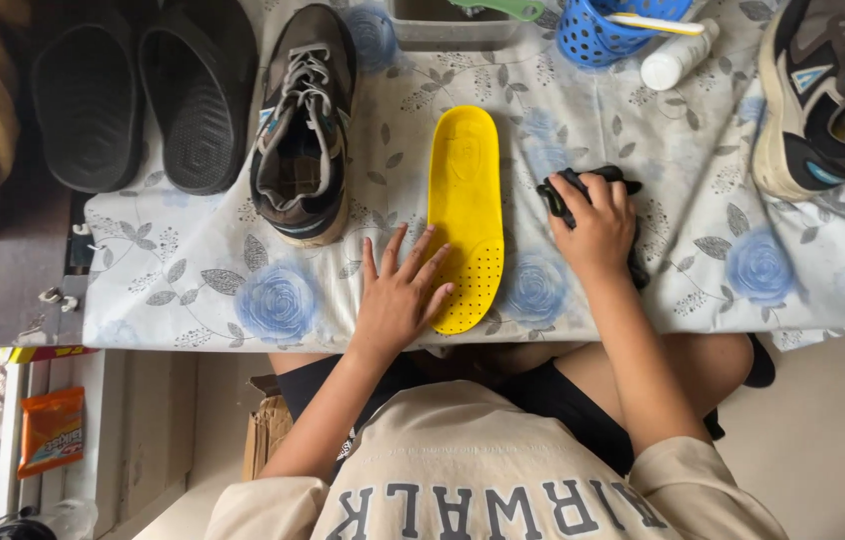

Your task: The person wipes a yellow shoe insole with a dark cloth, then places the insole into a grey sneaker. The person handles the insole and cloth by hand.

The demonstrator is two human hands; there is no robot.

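Left hand: we see the left hand point(399, 292) lying flat and fully open, fingers spread, on the flowered cloth; its fingertips rest on the near, perforated end of the insole, and it grips nothing.
Right hand: we see the right hand point(595, 226) curled closed over a black object point(568, 190) which it presses against the cloth; we cannot tell what kind of object it is, as the fingers cover most of it.
Insole: the yellow insole point(465, 205) lies flat on the cloth at the middle of the table, its long axis running away from us, between the two hands and just left of the right hand.
Cloth: a white cloth printed with blue roses point(193, 280) covers the table top.
Near shoe: a dark grey laced sneaker point(303, 130) stands upright left of the insole, near it but apart.
Far shoe: we find a second sneaker point(818, 95) tipped on its side at the right corner, well apart from the insole.
Slippers: two black slippers point(143, 95) sit side by side at the far left.
Far edge: a blue perforated basket point(598, 35) and a white bottle point(678, 58) beside it.
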